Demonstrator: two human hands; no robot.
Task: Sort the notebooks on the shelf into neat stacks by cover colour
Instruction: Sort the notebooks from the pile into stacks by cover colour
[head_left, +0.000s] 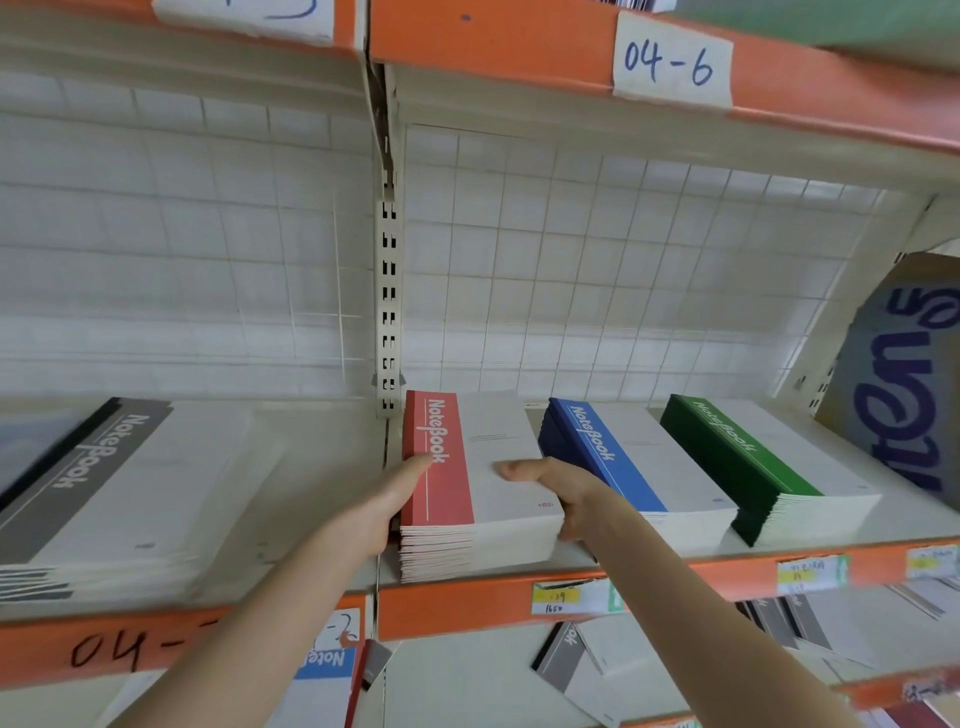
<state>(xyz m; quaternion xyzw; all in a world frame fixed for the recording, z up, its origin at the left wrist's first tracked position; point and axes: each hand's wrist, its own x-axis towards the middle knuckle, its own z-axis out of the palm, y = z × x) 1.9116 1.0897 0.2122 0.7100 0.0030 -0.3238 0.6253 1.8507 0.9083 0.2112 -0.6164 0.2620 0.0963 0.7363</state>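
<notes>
A stack of red-spined notebooks (498, 467) lies on the shelf (467, 597) just right of the upright post. My left hand (387, 506) grips its left side, thumb on the red band. My right hand (558, 488) grips its right side, thumb lying on the white cover. To the right sit a blue-spined stack (644, 462) and, further right, a green-spined stack (769, 457). A grey-spined stack (119, 483) lies on the left shelf bay.
A slotted metal post (388, 291) divides the two bays. A cardboard box (904, 384) with blue lettering leans at the far right. The shelf below holds loose grey (571, 660) and blue (327, 670) notebooks. An orange shelf (519, 47) labelled 04-6 hangs overhead.
</notes>
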